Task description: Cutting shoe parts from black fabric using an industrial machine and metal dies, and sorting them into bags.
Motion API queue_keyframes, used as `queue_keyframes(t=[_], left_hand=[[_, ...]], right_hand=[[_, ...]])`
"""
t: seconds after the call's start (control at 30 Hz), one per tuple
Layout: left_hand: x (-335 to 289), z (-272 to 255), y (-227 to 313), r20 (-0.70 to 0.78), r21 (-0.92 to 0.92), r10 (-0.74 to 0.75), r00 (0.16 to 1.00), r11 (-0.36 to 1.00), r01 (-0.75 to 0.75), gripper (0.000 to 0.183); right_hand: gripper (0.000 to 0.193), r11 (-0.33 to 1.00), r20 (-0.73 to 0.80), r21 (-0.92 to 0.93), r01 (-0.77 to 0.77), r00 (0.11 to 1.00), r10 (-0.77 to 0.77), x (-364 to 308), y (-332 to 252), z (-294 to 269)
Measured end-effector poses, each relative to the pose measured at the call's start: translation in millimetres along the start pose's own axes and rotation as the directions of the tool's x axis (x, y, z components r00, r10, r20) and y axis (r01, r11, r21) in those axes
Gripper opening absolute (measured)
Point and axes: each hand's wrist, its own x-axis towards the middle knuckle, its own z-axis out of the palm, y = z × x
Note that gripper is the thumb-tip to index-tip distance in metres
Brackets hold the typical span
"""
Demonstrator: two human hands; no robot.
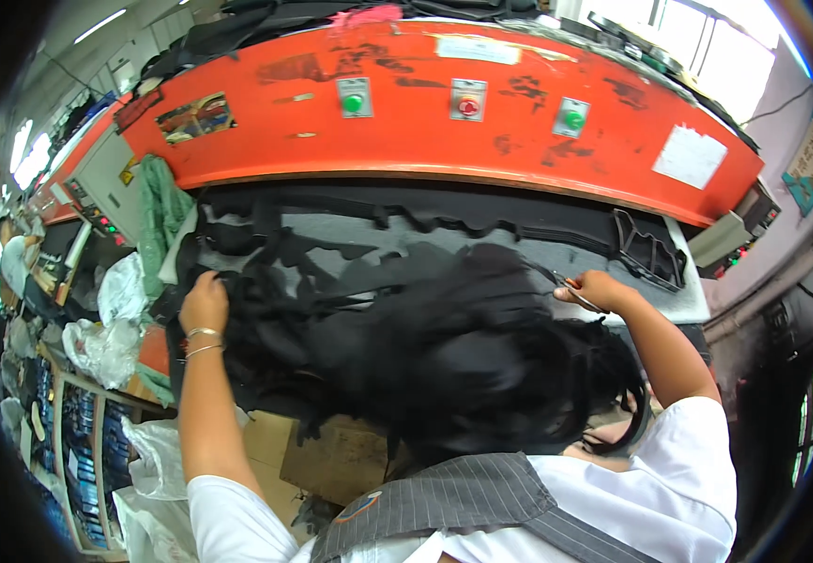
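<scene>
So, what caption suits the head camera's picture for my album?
Left hand on black material, right hand holding scissors, before an orange-red machine.

A tangled heap of soft black sheet pieces (425, 328) blocks my low path. Beyond it, I could pass over the flat grey surface (556, 251), up to the long orange-red machine panel (406, 141).

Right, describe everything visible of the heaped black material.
The black material looks soft and thin, with curved strips and loops at its right end. It lies in a tangled, partly blurred heap over the grey bed, spreading toward the camera. The left hand appears to grip its left end; the right hand is near its right side, contact unclear.
</scene>
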Motion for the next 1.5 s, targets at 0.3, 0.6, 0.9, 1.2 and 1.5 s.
queue_keyframes(t=[0.3,0.6,0.9,1.2,1.5], left_hand=[[66,-66,-213,0.073,0.429,-0.286,0.955,0.874,0.229,0.037],[201,99,-19,0.545,-0.776,0.126,0.829,0.450,0.442,0.080],[222,196,6,0.787,-0.613,0.246,0.566,0.195,0.766,0.027],[235,178,-36,0.746,-0.648,0.442,0.499,0.309,0.696,0.013],[247,178,-42,0.601,-0.453,0.400,0.692,0.884,-0.117,0.041]], right_hand=[[0.078,0.946,-0.031,0.013,0.325,0.946,-0.324,68,-190,-21],[0.088,0.872,0.277,0.168,0.460,0.827,-0.490,186,-409,27],[0.113,0.933,0.530,0.102,0.344,0.775,-0.344,228,-465,45],[0.127,0.945,0.544,0.131,0.300,0.775,-0.322,237,-550,45],[0.094,0.951,0.259,-0.079,0.298,0.928,-0.269,218,-586,63]])
